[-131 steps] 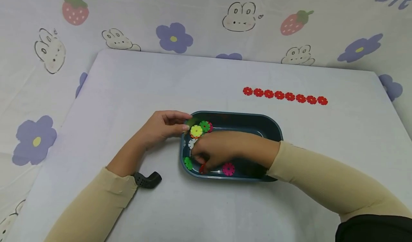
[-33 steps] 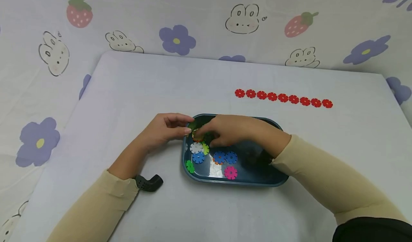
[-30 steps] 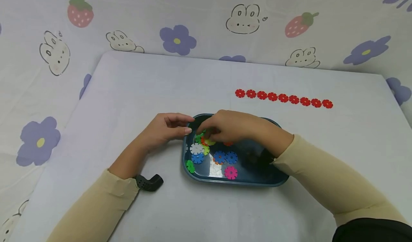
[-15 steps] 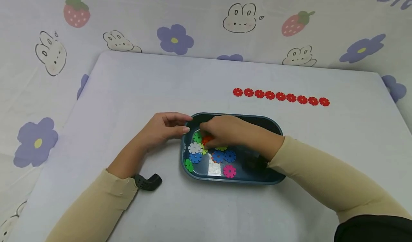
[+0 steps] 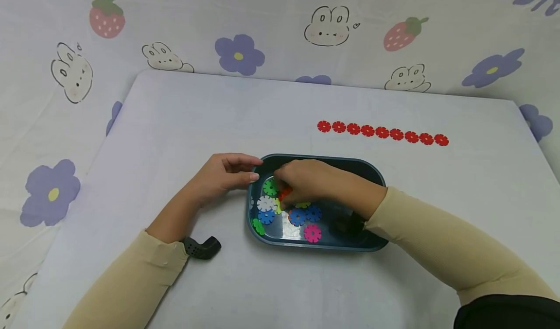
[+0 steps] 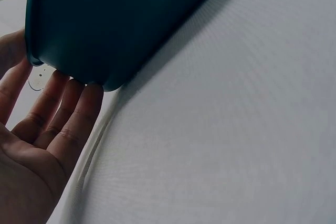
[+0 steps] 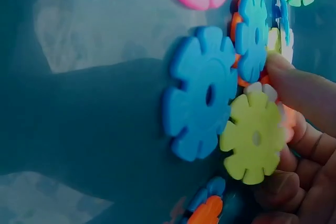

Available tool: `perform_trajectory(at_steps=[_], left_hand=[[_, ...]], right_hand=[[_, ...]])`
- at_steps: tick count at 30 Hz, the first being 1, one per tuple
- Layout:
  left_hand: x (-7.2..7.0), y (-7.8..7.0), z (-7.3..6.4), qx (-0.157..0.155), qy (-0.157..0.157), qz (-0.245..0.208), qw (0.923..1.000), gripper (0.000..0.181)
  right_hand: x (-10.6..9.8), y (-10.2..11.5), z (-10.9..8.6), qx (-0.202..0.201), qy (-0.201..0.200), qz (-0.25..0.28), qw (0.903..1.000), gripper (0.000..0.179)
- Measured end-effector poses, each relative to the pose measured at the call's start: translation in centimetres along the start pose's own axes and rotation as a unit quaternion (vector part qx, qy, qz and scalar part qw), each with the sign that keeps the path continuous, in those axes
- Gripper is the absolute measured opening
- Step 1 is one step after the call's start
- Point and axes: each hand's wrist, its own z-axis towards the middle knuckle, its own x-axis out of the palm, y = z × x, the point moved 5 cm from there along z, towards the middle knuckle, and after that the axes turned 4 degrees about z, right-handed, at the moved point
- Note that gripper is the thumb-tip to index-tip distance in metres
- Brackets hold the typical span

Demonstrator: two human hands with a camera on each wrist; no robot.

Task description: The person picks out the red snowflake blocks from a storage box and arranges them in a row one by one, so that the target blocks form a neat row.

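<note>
A dark blue-green tray [image 5: 350,244] holds several snowflake discs with notched edges. My left hand [image 5: 223,173] steadies its left end, fingertips and thumb touching the rim and outer wall; in the left wrist view the fingers [image 6: 68,129] are nearly straight. Inside the tray, my right hand [image 5: 310,181] has its thumb and fingers around an orange-red snowflake disc [image 5: 284,193], partly hidden by the hand. Close by are a green disc [image 5: 270,187], a white disc [image 5: 266,203], a blue disc [image 5: 298,217] and a pink disc [image 5: 312,233]. A yellow-green disc [image 7: 253,140] is beside the right fingers.
Behind the tray, a row of several red snowflake discs [image 5: 382,132] lies on the white table [image 5: 210,105]. A black curved wrist piece [image 5: 202,247] sticks out from the left sleeve. Patterned cloth [image 5: 271,23] hangs behind the table.
Since the oldest frame the red row has gained a disc. The right hand has spread the discs in the tray and settled around the orange-red one. My left hand stays at the rim.
</note>
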Motion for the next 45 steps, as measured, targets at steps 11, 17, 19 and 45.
perform_trajectory(at_steps=[11,17,19,45], left_hand=[[0.1,-0.2,0.1,0.007,0.002,0.006,1.0000,0.036],[0.2,-0.2,0.1,0.006,0.004,0.007,0.9999,0.036],[0.2,-0.2,0.1,0.006,0.005,0.005,1.0000,0.036],[0.2,-0.2,0.0,0.002,0.002,0.006,1.0000,0.038]], right_hand=[[0.2,-0.2,-0.3,-0.017,0.023,0.029,0.9992,0.017],[-0.1,-0.2,-0.8,-0.044,0.012,0.067,0.9967,0.005],[-0.3,-0.3,-1.0,-0.056,0.006,0.084,0.9949,0.008],[-8.5,-10.0,-13.8,0.013,-0.265,0.198,0.9437,0.037]])
